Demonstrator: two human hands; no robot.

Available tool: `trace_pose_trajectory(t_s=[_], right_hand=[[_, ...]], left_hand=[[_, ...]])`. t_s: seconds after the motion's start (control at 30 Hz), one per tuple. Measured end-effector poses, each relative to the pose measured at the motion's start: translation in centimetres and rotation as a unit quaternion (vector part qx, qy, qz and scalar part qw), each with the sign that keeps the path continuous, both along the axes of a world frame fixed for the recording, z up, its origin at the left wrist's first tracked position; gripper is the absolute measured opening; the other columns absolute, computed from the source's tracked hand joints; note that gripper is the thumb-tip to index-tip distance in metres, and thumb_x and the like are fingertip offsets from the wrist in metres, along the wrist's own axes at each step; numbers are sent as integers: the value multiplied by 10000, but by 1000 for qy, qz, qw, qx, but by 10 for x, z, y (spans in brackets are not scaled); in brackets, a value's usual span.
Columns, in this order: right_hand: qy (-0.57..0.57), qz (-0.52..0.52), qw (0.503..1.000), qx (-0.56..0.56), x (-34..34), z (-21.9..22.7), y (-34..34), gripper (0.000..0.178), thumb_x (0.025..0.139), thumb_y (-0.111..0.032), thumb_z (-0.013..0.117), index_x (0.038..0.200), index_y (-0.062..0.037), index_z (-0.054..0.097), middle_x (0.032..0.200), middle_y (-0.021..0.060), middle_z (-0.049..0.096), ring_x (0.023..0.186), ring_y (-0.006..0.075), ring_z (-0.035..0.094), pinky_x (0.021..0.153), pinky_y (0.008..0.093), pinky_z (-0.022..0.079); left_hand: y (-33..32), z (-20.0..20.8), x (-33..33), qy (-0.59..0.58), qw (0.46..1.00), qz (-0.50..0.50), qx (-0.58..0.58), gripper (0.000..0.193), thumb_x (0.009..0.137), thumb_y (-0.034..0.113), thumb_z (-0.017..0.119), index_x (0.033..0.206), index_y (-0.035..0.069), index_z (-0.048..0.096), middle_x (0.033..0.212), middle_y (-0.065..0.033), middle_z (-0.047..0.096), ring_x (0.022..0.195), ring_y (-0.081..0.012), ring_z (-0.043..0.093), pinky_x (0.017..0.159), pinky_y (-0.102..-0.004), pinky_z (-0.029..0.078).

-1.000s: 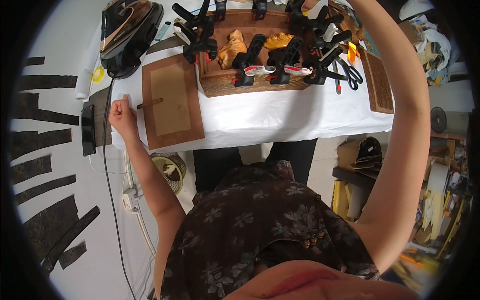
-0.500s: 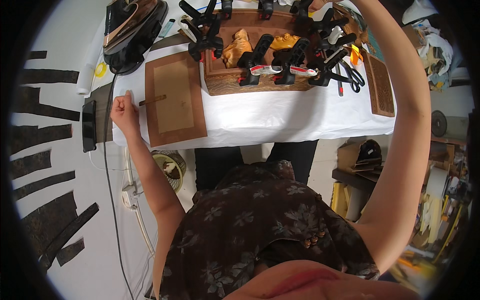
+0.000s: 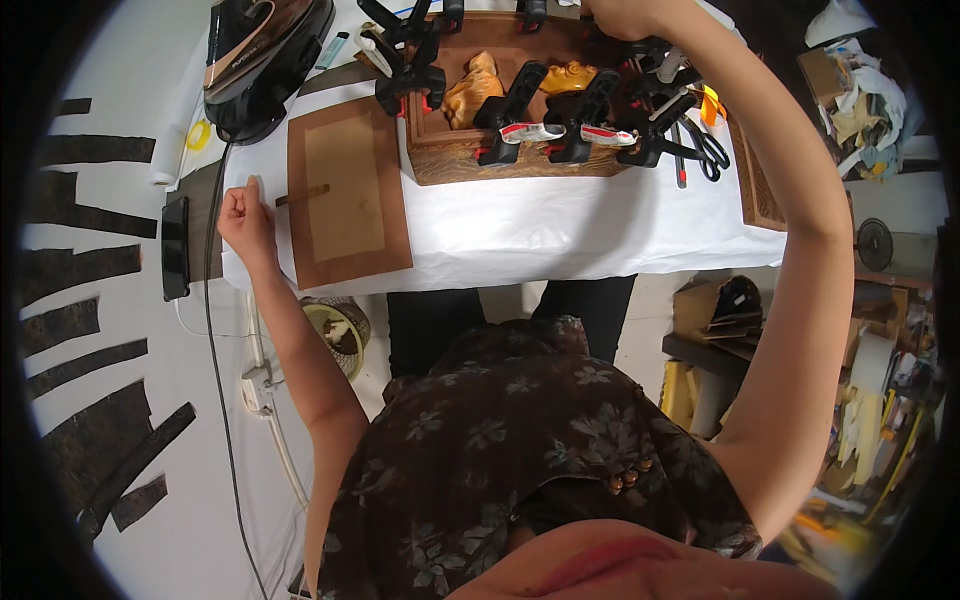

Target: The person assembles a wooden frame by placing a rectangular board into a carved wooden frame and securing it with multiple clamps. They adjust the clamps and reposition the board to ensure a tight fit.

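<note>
Left hand [image 3: 243,215] curled into a fist at the left edge of the table [image 3: 560,225], closed, by the look of it, on the end of a thin stick [image 3: 302,194]. Other end of that stick lying across the left border of the flat brown panel [image 3: 350,195], on the white cover. Looks like fine work along that border, tip resting on the surface.

Right hand [image 3: 620,15] up at the far edge, over the wooden box [image 3: 510,160], mostly cut off by the top of the view: cannot tell whether closed or spread. Box sitting just right of the panel, ringed with black spring clamps [image 3: 520,105], an amber carved figure [image 3: 470,90] inside. Seemingly steadying or handling something at the far rim of the box.

Black iron [image 3: 262,60] parked at the far left, cord trailing down off the table. Scissors [image 3: 700,145] to the right of the box.

Probably calling for a light, level stroke with the stick, kept on the border, and care around the crowded clamps on the right.
</note>
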State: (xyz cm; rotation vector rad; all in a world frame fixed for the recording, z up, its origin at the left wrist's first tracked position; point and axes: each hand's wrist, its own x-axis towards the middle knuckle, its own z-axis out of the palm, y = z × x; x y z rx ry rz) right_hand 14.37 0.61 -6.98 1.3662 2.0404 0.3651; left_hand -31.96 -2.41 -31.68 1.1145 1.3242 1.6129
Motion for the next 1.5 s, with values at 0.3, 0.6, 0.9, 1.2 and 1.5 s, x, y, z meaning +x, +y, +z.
trace_pose_trajectory(t_s=[0.3,0.6,0.9,1.2,1.5], right_hand=[[159,30,982,94,4,27,-18,297,770,-128,571,992,-129,768,1335,178,589,1364,370,414,1124,703,177],[376,12,798,470,48,41,-111,185,924,-159,672,885,22,657,814,96,613,749,142,571,677,299,421],[673,-234,501,491,85,-165,-239,177,1007,-146,575,1121,-10,576,938,47,627,821,78,572,699,207,460],[639,-329,549,426,57,-235,-241,232,977,-194,627,1096,-14,543,702,-10,573,606,31,485,556,195,398],[526,-334,684,380,68,-242,-250,258,915,-158,673,1110,-20,577,713,17,639,597,30,523,545,198,425]], left_hand=[[4,-3,1,15,1000,17,-1,336,934,157,687,677,121,474,537,76,428,448,-9,356,421,-192,243],[10,-12,1,29,1000,3,10,346,936,154,687,680,120,458,550,79,402,470,-11,357,434,-199,257],[2,-14,-8,8,1000,-13,5,323,961,118,655,704,107,459,533,45,417,468,-33,346,446,-216,260],[2,-10,-5,26,1000,6,0,274,963,85,639,738,79,482,554,26,434,484,-50,365,475,-212,305],[-1,1,9,19,1000,12,-20,304,960,72,627,706,75,460,577,20,398,525,-65,330,499,-220,269]])
